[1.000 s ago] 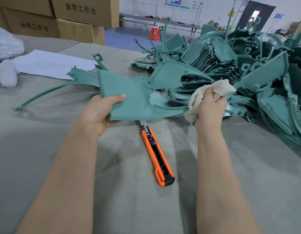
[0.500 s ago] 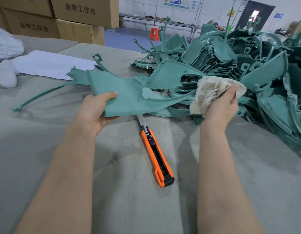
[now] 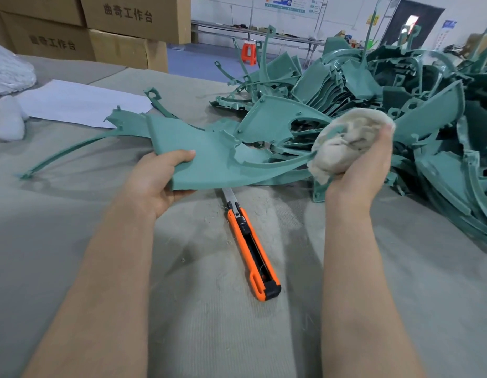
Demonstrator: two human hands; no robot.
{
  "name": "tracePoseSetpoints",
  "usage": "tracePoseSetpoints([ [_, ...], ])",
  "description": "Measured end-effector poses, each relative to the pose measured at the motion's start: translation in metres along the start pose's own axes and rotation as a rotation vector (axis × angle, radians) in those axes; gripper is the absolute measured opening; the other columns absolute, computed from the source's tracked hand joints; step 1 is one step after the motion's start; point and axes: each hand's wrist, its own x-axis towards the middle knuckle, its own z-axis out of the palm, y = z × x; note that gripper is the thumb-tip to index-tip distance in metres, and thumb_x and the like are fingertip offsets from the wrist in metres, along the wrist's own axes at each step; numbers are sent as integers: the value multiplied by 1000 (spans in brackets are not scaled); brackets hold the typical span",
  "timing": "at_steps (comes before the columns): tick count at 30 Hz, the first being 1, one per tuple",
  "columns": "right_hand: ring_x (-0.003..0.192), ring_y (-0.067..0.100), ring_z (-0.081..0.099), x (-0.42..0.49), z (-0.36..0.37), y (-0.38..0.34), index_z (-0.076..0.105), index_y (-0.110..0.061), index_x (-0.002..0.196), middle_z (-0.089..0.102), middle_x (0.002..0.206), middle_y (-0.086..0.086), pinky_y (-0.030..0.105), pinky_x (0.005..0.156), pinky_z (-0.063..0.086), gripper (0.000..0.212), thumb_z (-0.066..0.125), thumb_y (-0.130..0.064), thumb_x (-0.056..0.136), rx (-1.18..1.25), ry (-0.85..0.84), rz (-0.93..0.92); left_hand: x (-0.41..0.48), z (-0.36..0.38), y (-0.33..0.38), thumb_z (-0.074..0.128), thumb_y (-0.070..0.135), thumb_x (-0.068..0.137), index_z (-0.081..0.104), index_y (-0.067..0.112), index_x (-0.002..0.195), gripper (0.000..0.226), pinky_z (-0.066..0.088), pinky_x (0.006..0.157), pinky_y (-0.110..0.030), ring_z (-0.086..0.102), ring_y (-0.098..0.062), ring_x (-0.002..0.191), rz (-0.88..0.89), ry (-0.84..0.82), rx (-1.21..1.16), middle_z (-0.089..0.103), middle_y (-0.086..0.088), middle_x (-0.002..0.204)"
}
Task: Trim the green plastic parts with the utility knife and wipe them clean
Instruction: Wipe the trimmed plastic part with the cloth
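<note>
A flat green plastic part (image 3: pixel 209 156), with a broad panel at its near-left end and a thin curved strip running off to the right, is held just above the work surface at the centre of the view. The left hand (image 3: pixel 152 184) pinches the near-left corner of the panel, thumb on top and fingers closed underneath. The right hand (image 3: pixel 357 170) is closed around a bunched beige cloth (image 3: pixel 346 140), which is pressed against the right end of the curved strip. An orange utility knife (image 3: pixel 250 246) lies on the surface below the held part and between the two forearms, untouched, its blade extended and pointing away from the person; the blade tip passes under the edge of the panel. A second green part (image 3: pixel 81 148), with a long thin arm reaching to the left, lies flat on the surface behind the left hand. To the right and behind, a large heap of similar green parts (image 3: pixel 400 91) covers the far right of the grey padded table (image 3: pixel 73 241). A white sheet of paper (image 3: pixel 81 102) lies at the far left, beside a white bundle (image 3: pixel 7 121). Brown cardboard boxes (image 3: pixel 114 23) printed with characters are stacked beyond the table's left edge.
</note>
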Motion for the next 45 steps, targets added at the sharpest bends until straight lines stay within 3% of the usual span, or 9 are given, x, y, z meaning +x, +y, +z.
tracePoseSetpoints([
  [3, 120, -1, 44, -1, 11, -3, 48, -48, 83, 53, 136, -11, 40, 113, 34, 25, 33, -41, 101, -174, -177, 111, 0, 1, 0, 62, 11, 89, 62, 20, 93, 10, 52, 46, -20, 66, -7, 64, 7, -13, -5, 69, 4, 85],
  [7, 128, 17, 45, -14, 6, 8, 60, -48, 101, 58, 123, -7, 45, 112, 36, 31, 40, -24, 97, -367, -201, -201, -1, 1, 1, 61, 11, 90, 63, 21, 97, 12, 53, 49, -20, 68, -7, 68, 3, -73, -24, 71, 5, 88],
  [13, 121, 0, 48, -19, 11, 14, 40, -19, 144, 43, 134, -15, 6, 93, 40, 45, 46, -10, 100, -288, -40, -393, -2, 0, 4, 61, 11, 89, 65, 20, 103, 17, 56, 56, -22, 69, -10, 81, 63, -105, -78, 72, 4, 96],
  [18, 73, 5, 59, -5, 6, 13, 56, -16, 98, 60, 83, -7, 24, 69, 49, 15, 48, -28, 102, -233, -42, -122, 0, -2, 3, 62, 12, 89, 65, 20, 102, 16, 54, 60, -23, 68, -12, 84, 91, -91, -22, 72, 3, 96],
  [24, 43, 1, 54, 1, -4, 12, 57, -22, 79, 52, 46, -16, 17, 47, 43, 37, 43, -48, 101, -18, 26, 147, 0, 1, 0, 63, 11, 88, 64, 18, 98, 12, 52, 49, -20, 67, -11, 73, 17, -112, 36, 71, 2, 90],
  [30, 76, 7, 57, -8, 6, 17, 56, -23, 88, 59, 82, -8, 29, 78, 48, 19, 45, -22, 104, -139, -164, -12, 3, -3, 2, 61, 11, 89, 60, 16, 111, 22, 54, 50, -21, 65, -12, 78, 14, -3, -24, 69, 0, 94],
  [37, 54, 5, 64, -2, -4, 15, 59, -18, 78, 64, 55, -13, 22, 54, 50, 37, 43, -40, 103, 90, 117, 225, 0, 2, 1, 62, 13, 89, 63, 19, 103, 15, 54, 51, -21, 67, -10, 76, -5, -99, -7, 71, 3, 91],
  [40, 69, 8, 65, -6, -2, 17, 60, -14, 96, 68, 85, -4, 20, 51, 51, 32, 41, -39, 104, 225, 173, 290, 2, 1, 3, 61, 14, 91, 63, 20, 103, 13, 53, 50, -22, 70, -9, 72, 53, -35, -169, 73, 5, 89],
  [45, 75, 20, 70, -46, 38, 20, 60, -12, 106, 69, 95, 5, 38, 66, 58, 49, 35, -54, 100, 119, -255, 471, 0, 16, 2, 53, 10, 96, 62, 12, 111, 18, 59, 69, -31, 72, -16, 90, 132, -148, -567, 74, -4, 102],
])
